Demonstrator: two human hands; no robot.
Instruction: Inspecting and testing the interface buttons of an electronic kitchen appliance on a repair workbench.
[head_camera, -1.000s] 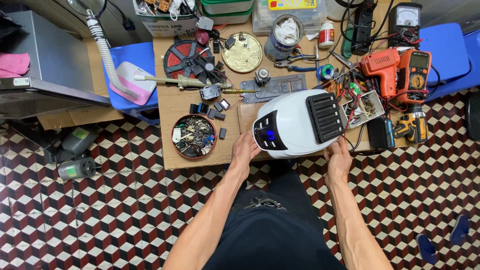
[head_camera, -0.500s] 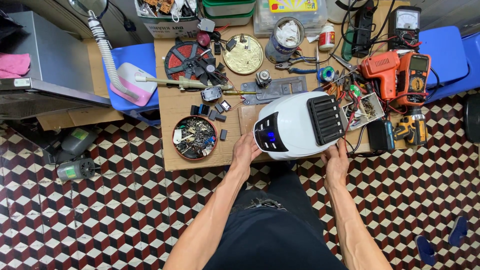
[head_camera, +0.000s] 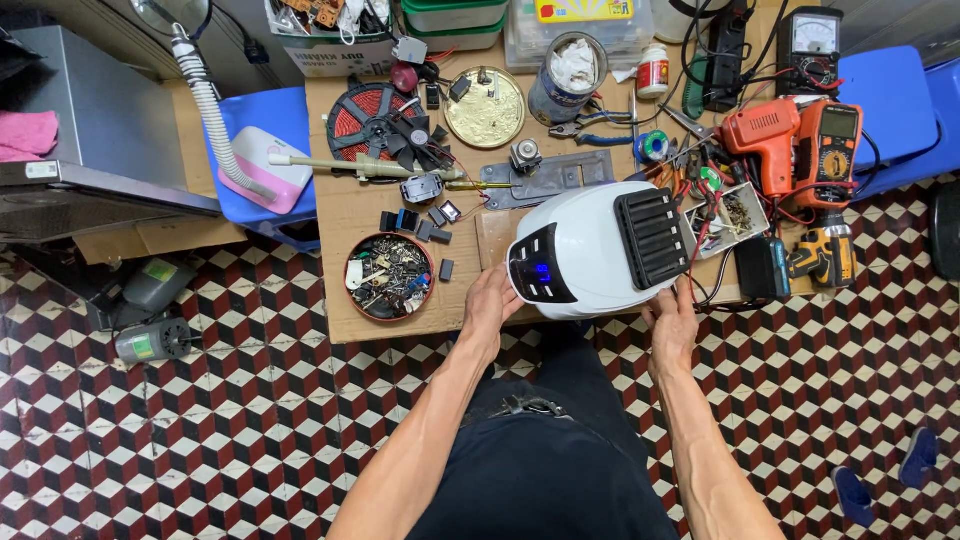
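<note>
- The rounded white plastic appliance with a black control panel and a black vented grille (head_camera: 600, 250) sat at the near edge of the brown cardboard-topped workbench (head_camera: 345, 215), middle of the frame, tipped so the lit blue display faced the person.
- Left hand (head_camera: 492, 305) was pressed flat against the panel end, fingers spread and not closed around anything, more a brace than a grab.
- Right hand (head_camera: 672, 318) cupped the lower right edge, fingers loosely open on the shell. With one hand at each end, it looked like they were steadying it so it wouldn't slide off the bench.
- Just left of the left hand was a round red-rimmed tin full of small mixed parts (head_camera: 389, 277), probably kept close for easy reach.
- A few small black components (head_camera: 425, 220) lay loose above the tin.
- To the right of the frame, an orange electric drill (head_camera: 765, 135) and an orange handheld multimeter (head_camera: 835, 150) were parked out of the way, with wires trailing towards the appliance.
- A red copper-wound coil disc (head_camera: 372, 122) sat further back, upper middle left.
</note>
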